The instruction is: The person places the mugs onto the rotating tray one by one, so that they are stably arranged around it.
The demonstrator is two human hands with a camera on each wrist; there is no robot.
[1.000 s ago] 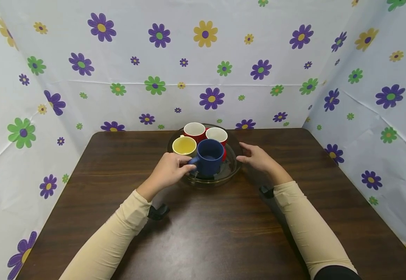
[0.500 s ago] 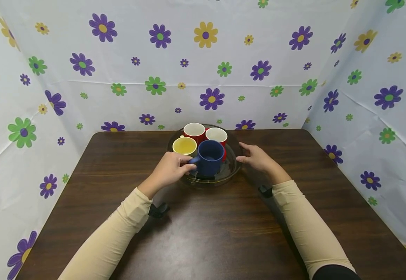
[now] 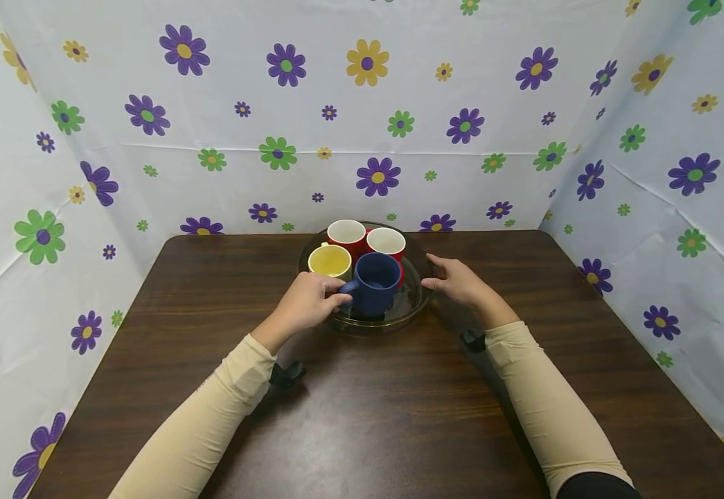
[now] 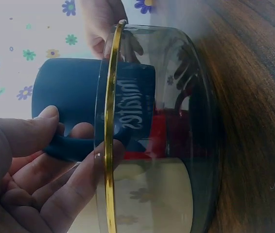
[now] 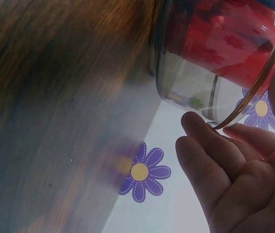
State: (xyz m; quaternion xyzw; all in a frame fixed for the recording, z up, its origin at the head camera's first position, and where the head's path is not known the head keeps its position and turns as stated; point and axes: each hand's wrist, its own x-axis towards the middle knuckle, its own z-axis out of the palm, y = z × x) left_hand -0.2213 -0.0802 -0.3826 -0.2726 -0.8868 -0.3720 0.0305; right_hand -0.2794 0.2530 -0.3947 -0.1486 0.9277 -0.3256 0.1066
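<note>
In the head view, my left hand (image 3: 302,303) pinches the handle of a blue mug (image 3: 377,287) between thumb and fingers. The mug's lower part is inside a clear glass bowl (image 3: 407,313) with a gold rim. In the left wrist view, the blue mug's base sits higher than the base of the yellow mug (image 4: 152,194). Two red mugs with white insides, a left one (image 3: 346,231) and a right one (image 3: 386,242), stand behind it in the bowl. My right hand (image 3: 461,284) is at the bowl's right side, its loosely extended fingertips right at the rim (image 5: 247,99).
The bowl stands near the back edge of a dark brown wooden table (image 3: 386,416). Behind and beside the table hangs a white cloth (image 3: 224,187) printed with purple, green and yellow flowers. Black wrist mounts (image 3: 287,374) sit under the sleeves.
The blue mug has shifted slightly toward me and right in the head view, my left hand moving with it. My right hand stays at the bowl's side.
</note>
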